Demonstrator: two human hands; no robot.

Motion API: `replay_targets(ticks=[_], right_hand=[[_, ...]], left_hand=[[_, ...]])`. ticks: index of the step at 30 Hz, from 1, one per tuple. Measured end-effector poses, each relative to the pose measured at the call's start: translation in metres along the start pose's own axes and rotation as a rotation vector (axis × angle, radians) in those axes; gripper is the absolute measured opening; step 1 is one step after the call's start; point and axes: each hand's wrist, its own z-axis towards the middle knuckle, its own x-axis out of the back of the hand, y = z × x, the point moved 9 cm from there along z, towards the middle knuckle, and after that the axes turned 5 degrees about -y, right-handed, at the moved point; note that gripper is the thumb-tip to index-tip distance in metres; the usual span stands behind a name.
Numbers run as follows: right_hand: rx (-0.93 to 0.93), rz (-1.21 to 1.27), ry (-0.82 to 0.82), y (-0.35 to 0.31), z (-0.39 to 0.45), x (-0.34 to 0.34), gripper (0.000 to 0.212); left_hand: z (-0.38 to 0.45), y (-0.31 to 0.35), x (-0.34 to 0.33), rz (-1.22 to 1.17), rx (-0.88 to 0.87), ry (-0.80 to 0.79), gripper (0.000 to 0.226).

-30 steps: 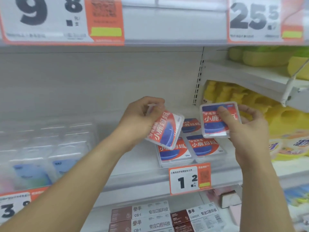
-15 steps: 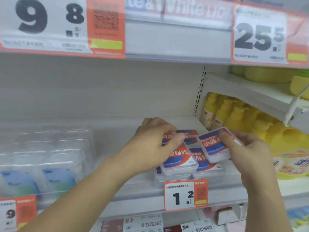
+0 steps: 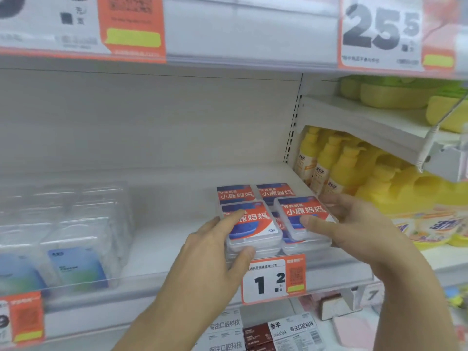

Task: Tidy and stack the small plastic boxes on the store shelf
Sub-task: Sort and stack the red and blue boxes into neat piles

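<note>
Now both hands are on the front row of small plastic boxes. The left hand (image 3: 215, 252) grips the front-left box (image 3: 250, 224): forefinger laid across its red-and-blue label, thumb hooked under the near edge of the stack. The right hand (image 3: 354, 224) pinches the front-right box (image 3: 301, 216), thumb on the lid, the other fingers curled round its far right side. That box sits slightly askew and tilted on the clear boxes beneath it, so by my reading it is set down but not yet squared up.

Both front stacks stand at the lip of the store shelf (image 3: 177, 239), directly above the 1.2 price tag (image 3: 273, 279), side by side with a narrow gap between them. Just behind are two back boxes (image 3: 253, 193), lying lower. Each label's long axis runs front to back, away from the person.

What the next move turns on is this: the crooked box lies directly under the right hand, the nearer one, and needs a small turn and a push leftward and back to line up with its neighbour.

Further out, clear blister packs (image 3: 76, 236) sit well to the left and yellow pump bottles (image 3: 329, 163) stand in the bay to the right.
</note>
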Motion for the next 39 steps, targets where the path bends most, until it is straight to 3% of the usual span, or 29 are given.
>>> replay_targets(ticks=[4,10,13,17,27,35,39], right_hand=[[0.028,-0.037,-0.037,-0.008,-0.007,-0.003,0.077],[0.039,-0.199,-0.152,-0.020,-0.022,-0.009,0.105],[0.066,-0.291,-0.123,-0.027,-0.022,-0.010,0.099],[0.102,-0.355,-0.062,-0.034,-0.023,-0.010,0.107],[0.090,-0.574,-0.036,-0.047,-0.029,-0.016,0.086],[0.111,-0.521,-0.078,-0.040,-0.027,-0.018,0.092],[0.096,-0.323,-0.166,-0.024,-0.023,-0.012,0.117]], left_hand=[[-0.003,0.006,-0.004,0.036,0.020,0.003,0.060],[-0.008,0.010,-0.005,0.057,0.023,-0.009,0.062],[-0.007,0.007,-0.007,0.044,0.029,0.000,0.059],[-0.007,0.003,-0.008,0.016,0.043,0.020,0.059],[-0.007,0.008,-0.007,0.031,0.032,0.016,0.057],[-0.010,0.007,-0.012,-0.025,0.093,-0.036,0.062],[-0.011,0.010,-0.004,-0.100,0.114,-0.031,0.068]])
